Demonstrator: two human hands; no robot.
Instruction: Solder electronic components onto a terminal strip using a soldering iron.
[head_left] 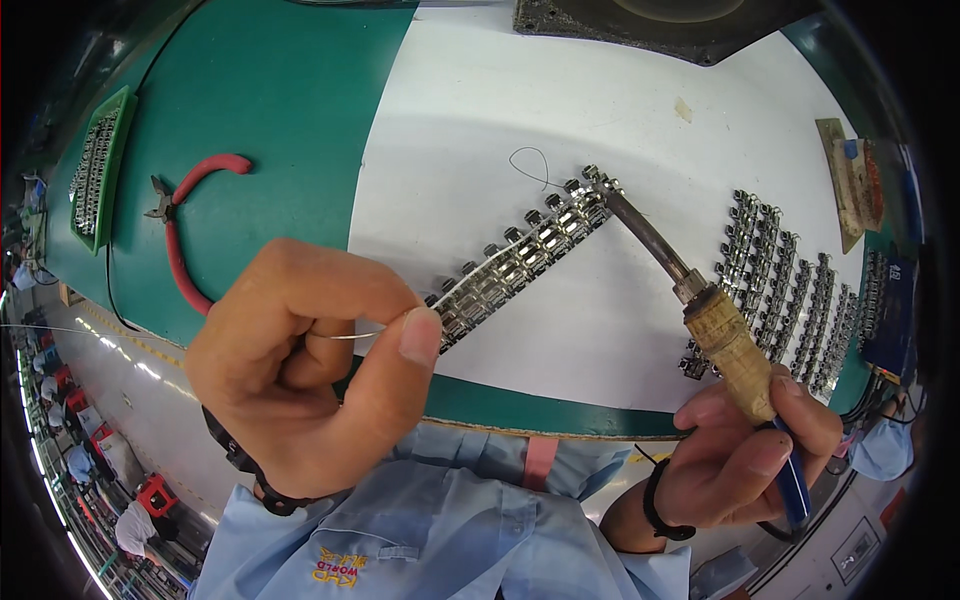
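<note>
My left hand [310, 370] is closed, with thumb and forefinger pinching a thin solder wire [348, 337]. The wire runs along a row of small shiny metal connectors [530, 255] lying slantwise on a white sheet [450, 130]. In my right hand [740, 455] is a soldering iron [735, 350] with a worn wooden grip and a blue end. Its dark tip rests at the far upper end of the row, where the wire's end seems to meet it. A thin loop of wire [530, 150] sticks out beyond that end.
Red-handled cutters [173, 225] lie on the green mat [290, 100] at left, near a green tray [122, 170] of metal parts. More connector rows [790, 290] lie at right, with a wooden block [845, 185] behind. A dark device [640, 35] stands at the far edge.
</note>
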